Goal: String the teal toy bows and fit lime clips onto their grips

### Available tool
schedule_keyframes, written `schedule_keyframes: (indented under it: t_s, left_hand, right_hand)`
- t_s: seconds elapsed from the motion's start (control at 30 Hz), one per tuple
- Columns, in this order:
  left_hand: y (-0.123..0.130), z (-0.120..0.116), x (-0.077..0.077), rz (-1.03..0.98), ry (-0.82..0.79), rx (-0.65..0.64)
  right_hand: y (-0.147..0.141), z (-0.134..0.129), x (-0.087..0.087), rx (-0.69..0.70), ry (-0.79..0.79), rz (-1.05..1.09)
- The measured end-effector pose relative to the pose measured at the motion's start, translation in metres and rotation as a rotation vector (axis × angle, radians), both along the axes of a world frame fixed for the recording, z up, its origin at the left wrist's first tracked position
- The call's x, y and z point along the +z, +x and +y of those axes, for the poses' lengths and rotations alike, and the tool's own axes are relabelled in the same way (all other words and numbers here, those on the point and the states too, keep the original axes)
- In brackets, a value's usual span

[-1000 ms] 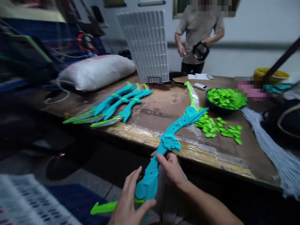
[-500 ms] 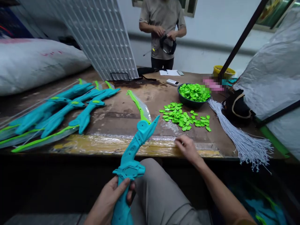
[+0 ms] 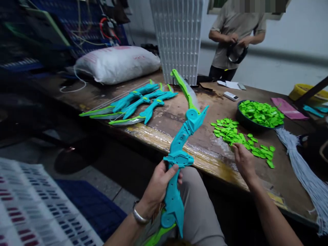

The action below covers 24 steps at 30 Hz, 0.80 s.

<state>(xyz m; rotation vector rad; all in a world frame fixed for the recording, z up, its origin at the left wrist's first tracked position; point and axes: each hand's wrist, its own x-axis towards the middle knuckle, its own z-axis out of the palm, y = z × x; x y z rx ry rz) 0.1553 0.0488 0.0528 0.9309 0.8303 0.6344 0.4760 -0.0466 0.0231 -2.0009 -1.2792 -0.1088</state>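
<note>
While the left hand is gripping a turquoise toy bow just below the hexagonal recess at its middle, with thumb and fingers closing round the body, the right hand is hovering at the near edge of a scatter of loose green pieces. Its thumb and forefinger are drawing in towards each other, though I cannot tell whether they are pinching a piece. The bow is slanting across the person's lap and the table's front edge, its upper green limb pointing over the table and its lower one lying beside the knee. More green pieces are filling a dark bowl behind the scatter, and a bundle of white cords is trailing to its right. Three strung bows are lying near a white sack. Across the table, another person is holding a black band in both hands.
</note>
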Motion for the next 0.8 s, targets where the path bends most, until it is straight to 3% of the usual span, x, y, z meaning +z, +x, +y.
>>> schedule_keyframes:
  t_s: [0.1,0.2,0.3,0.8]
  left_hand:
    - [0.002,-0.005,0.002,0.031,0.069,0.011]
    - [0.004,-0.01,0.006,0.045,0.155,0.04]
    - [0.003,-0.012,0.009,0.032,0.186,0.071]
    - [-0.003,-0.013,0.006,-0.016,0.208,0.044]
  right_hand:
    - [-0.058,0.005,0.03,0.201,0.017,0.1]
    - [-0.113,0.012,0.061,0.548,0.078,0.219]
    - [-0.145,0.018,0.076,0.741,0.118,0.222]
    - [-0.166,0.031,0.067,0.674,0.187,-0.045]
